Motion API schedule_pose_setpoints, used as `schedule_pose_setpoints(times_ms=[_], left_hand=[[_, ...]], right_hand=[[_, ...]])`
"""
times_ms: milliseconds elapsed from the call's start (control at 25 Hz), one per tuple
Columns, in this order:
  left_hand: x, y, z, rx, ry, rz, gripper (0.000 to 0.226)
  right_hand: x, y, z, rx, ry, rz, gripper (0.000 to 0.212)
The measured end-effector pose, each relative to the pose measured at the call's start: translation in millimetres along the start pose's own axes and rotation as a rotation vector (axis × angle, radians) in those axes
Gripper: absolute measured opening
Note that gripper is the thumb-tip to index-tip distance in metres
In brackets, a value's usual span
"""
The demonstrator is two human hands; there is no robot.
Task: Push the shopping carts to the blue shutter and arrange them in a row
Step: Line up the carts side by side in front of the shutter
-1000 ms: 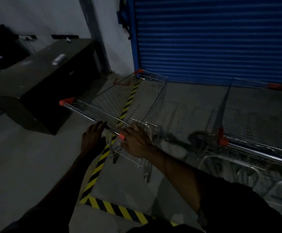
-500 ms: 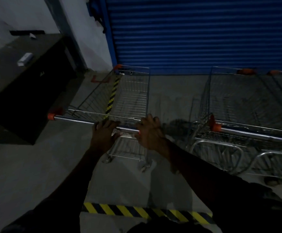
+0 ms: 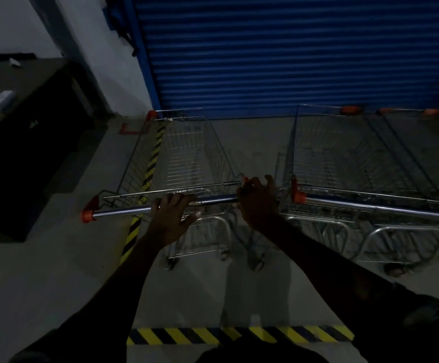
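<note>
The shopping cart is standing nose-first toward the blue shutter, its front edge nearing the shutter's foot. Against half a second ago it is sitting closer to the shutter, and the gap to the second cart on its right is narrowing, so the two handles are almost lining up. The left hand is gripping the handle near its middle, fingers curled over the bar and thumb spread out beneath. The right hand is covering the handle's right end, now just beside the neighbour's orange cap; its fingers are reaching forward past the bar, and I cannot tell whether they are clamped on it. A yellow-and-black floor stripe is running under the cart's left side, and another is crossing the floor near the person's feet. A dark bench is standing at the left wall.
</note>
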State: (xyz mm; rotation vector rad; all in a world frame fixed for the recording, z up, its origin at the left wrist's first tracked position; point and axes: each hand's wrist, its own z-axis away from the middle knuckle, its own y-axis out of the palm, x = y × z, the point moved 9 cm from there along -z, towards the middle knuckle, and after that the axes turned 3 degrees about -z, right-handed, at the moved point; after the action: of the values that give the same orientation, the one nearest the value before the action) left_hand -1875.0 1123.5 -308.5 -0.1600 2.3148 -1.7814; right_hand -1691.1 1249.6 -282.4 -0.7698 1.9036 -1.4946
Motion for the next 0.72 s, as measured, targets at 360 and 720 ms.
schedule_pose_setpoints(times_ms=[360, 720], left_hand=[[-41.5, 2.7, -7.2, -0.048, 0.001, 0.052, 0.053], [-92.7, 13.2, -31.0, 0.068, 0.065, 0.082, 0.066]], right_hand=[[-47.7, -2.3, 18.6, 0.021, -0.057, -0.048, 0.023], [-145.3, -5.9, 59.1, -0.018, 0.214, -0.113, 0.083]])
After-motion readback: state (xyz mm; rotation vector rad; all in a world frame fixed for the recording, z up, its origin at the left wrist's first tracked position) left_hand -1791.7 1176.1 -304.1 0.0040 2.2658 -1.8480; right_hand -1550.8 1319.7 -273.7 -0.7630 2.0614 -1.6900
